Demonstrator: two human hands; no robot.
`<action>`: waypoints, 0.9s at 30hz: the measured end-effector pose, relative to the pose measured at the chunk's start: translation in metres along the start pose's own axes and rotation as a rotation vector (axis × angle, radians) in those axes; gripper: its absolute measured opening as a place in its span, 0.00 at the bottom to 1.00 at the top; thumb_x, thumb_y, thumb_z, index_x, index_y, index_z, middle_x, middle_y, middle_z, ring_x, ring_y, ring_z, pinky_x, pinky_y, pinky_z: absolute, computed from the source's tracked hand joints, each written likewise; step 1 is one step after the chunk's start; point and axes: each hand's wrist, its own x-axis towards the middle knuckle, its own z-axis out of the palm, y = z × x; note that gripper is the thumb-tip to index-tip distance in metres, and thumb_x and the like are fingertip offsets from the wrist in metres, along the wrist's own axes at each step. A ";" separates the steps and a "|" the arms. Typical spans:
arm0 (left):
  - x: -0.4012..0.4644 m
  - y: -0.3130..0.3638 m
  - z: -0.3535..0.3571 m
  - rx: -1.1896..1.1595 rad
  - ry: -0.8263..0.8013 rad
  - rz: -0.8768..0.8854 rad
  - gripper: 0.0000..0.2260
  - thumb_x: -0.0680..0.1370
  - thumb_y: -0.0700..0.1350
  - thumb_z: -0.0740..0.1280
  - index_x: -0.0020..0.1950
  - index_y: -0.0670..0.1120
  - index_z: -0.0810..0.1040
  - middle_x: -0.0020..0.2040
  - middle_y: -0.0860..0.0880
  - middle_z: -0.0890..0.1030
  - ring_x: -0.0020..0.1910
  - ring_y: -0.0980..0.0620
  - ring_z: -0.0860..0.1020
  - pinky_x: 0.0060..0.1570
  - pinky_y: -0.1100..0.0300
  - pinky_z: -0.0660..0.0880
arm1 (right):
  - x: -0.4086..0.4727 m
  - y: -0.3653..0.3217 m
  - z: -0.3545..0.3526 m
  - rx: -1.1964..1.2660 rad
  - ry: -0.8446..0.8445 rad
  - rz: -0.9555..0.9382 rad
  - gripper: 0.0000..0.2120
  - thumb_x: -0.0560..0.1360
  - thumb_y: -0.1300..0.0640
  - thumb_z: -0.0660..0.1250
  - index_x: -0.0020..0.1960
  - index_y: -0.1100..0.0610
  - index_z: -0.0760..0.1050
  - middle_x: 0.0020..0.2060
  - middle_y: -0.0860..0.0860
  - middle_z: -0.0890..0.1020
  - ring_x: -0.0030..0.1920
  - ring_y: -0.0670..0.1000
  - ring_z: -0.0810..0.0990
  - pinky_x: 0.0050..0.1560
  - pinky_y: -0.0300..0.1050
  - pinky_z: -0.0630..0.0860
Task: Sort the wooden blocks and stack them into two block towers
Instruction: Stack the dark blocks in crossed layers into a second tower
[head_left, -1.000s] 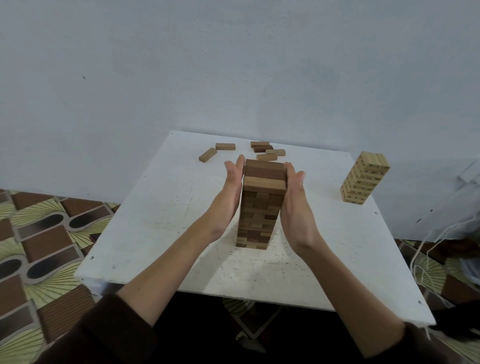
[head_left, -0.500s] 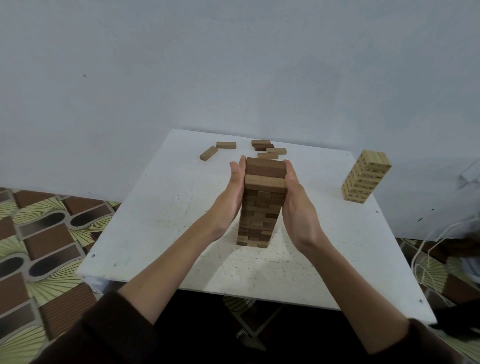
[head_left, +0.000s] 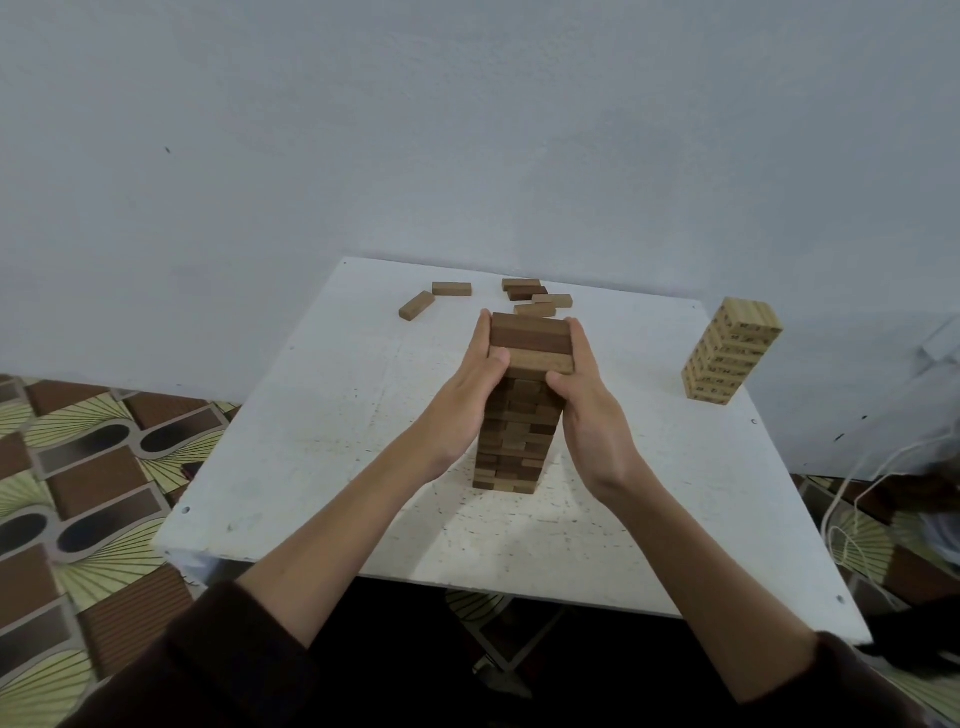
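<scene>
A tall tower of dark brown wooden blocks (head_left: 514, 436) stands in the middle of the white table (head_left: 322, 415). My left hand (head_left: 467, 395) presses flat against its left side, thumb on the front face near the top. Pressed against the right side is my right hand (head_left: 592, 410), its thumb also on the front. A shorter tower of pale printed blocks (head_left: 730, 358) stands at the table's right edge. Several loose brown blocks (head_left: 535, 299) lie behind the dark tower, and two more (head_left: 416, 305) lie to the left of them.
The table stands against a grey wall. Patterned floor tiles (head_left: 93, 467) show to the left. White cords (head_left: 852, 519) hang off the right side, near the table's front right corner.
Both hands closed in from a small gap to press the tower's sides, and the thumbs came onto its front face. The tower stays upright.
</scene>
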 end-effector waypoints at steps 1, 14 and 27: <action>0.000 0.000 0.000 0.007 0.000 0.002 0.23 0.84 0.52 0.47 0.78 0.55 0.43 0.68 0.58 0.63 0.58 0.68 0.68 0.50 0.76 0.67 | -0.001 -0.001 0.000 -0.001 0.001 0.002 0.31 0.72 0.54 0.54 0.75 0.52 0.56 0.64 0.51 0.73 0.63 0.49 0.74 0.54 0.40 0.76; 0.004 -0.001 -0.023 -0.009 0.123 0.016 0.39 0.70 0.72 0.44 0.78 0.57 0.48 0.78 0.58 0.50 0.76 0.58 0.48 0.76 0.51 0.45 | 0.013 -0.009 -0.023 0.037 0.212 0.060 0.23 0.83 0.53 0.50 0.77 0.52 0.52 0.76 0.46 0.57 0.75 0.45 0.56 0.75 0.46 0.51; 0.098 -0.074 -0.091 0.574 0.364 -0.156 0.21 0.82 0.48 0.58 0.74 0.45 0.62 0.75 0.45 0.62 0.72 0.46 0.61 0.70 0.52 0.58 | 0.132 0.061 -0.068 -0.722 0.136 0.180 0.17 0.80 0.64 0.59 0.68 0.56 0.69 0.70 0.52 0.68 0.68 0.52 0.67 0.70 0.46 0.64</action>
